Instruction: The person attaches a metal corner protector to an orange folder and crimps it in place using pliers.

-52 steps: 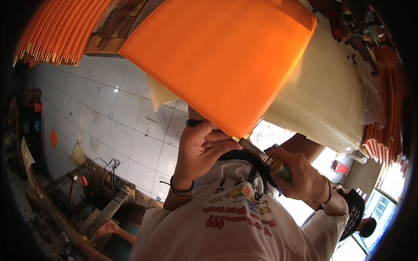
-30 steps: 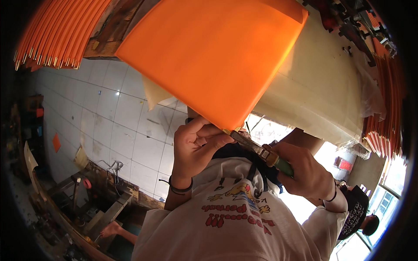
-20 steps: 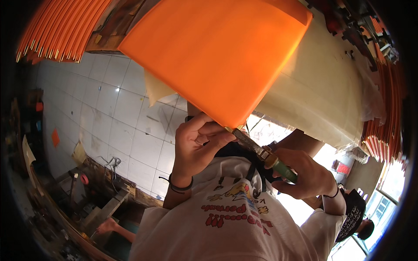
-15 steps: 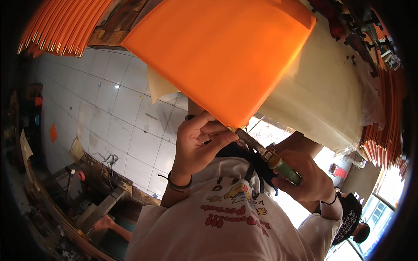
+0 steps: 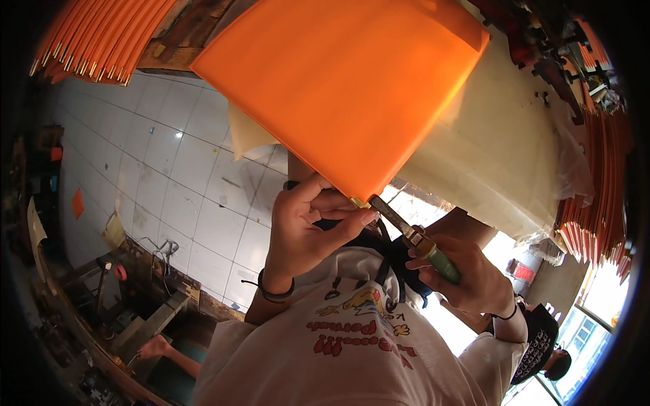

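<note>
A broad orange folder (image 5: 338,88) lies flat on the worktop in front of me, one corner pointing toward my body. My left hand (image 5: 308,227) is closed at that near corner, thumb and fingers pinching it. A small gold-coloured metal corner piece (image 5: 359,202) shows at the tip, beside the thumb. From the right, my right hand (image 5: 467,274) grips green-handled pliers (image 5: 396,218). Their metal nose reaches the folder's corner next to the gold piece. Whether the jaws are closed on that piece, I cannot tell.
Stacked orange folders with gold corners (image 5: 101,40) hang over the upper left edge; more orange folders (image 5: 596,176) stand at the right. A yellowish sheet (image 5: 494,142) covers the worktop. White floor tiles (image 5: 196,183) lie left. Another person (image 5: 542,345) is at lower right.
The pliers and my right hand have shifted slightly left, and the nose now sits above the folder's corner tip. My left hand keeps its pinch on the corner.
</note>
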The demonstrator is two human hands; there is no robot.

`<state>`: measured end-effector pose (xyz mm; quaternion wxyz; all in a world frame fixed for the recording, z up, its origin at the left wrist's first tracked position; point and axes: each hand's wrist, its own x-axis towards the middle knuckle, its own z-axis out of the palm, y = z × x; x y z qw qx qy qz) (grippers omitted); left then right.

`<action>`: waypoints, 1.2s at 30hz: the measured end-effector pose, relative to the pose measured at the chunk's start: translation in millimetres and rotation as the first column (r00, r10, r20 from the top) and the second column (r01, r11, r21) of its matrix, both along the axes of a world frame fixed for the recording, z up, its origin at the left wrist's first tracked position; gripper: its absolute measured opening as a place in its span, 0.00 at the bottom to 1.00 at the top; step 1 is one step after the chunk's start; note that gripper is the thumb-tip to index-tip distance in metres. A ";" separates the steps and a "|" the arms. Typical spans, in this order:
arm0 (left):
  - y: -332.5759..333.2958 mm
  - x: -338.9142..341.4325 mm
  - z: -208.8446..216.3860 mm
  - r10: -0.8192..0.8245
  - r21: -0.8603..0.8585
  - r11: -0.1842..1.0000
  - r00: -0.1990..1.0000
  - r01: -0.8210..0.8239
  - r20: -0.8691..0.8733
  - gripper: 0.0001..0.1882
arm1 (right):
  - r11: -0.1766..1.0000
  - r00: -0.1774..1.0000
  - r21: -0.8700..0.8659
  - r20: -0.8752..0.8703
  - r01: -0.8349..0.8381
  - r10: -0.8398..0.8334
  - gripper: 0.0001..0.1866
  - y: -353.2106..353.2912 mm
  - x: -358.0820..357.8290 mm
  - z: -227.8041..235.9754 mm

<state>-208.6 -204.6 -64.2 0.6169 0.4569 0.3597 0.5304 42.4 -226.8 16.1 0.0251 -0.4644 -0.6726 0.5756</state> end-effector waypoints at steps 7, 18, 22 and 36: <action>-1.5 1.2 4.3 0.017 -0.024 1.000 1.000 -0.018 -0.015 0.16 | 1.000 1.000 0.007 0.010 -0.022 0.022 0.18 4.6 -2.0 7.1; 0.9 -2.7 -0.3 -0.007 -0.034 0.999 1.000 0.006 -0.005 0.15 | 0.996 0.996 0.013 -0.019 -0.087 0.087 0.19 10.2 3.8 -1.0; 2.3 -4.0 1.5 -0.026 -0.062 0.998 0.999 0.028 0.024 0.15 | 0.993 0.994 0.050 0.034 -0.103 0.101 0.18 6.8 10.7 -9.6; 5.1 -2.6 8.6 -0.024 -0.148 0.989 0.999 0.027 0.021 0.17 | 0.999 1.000 -0.039 0.009 -0.001 0.001 0.18 16.8 3.3 -5.1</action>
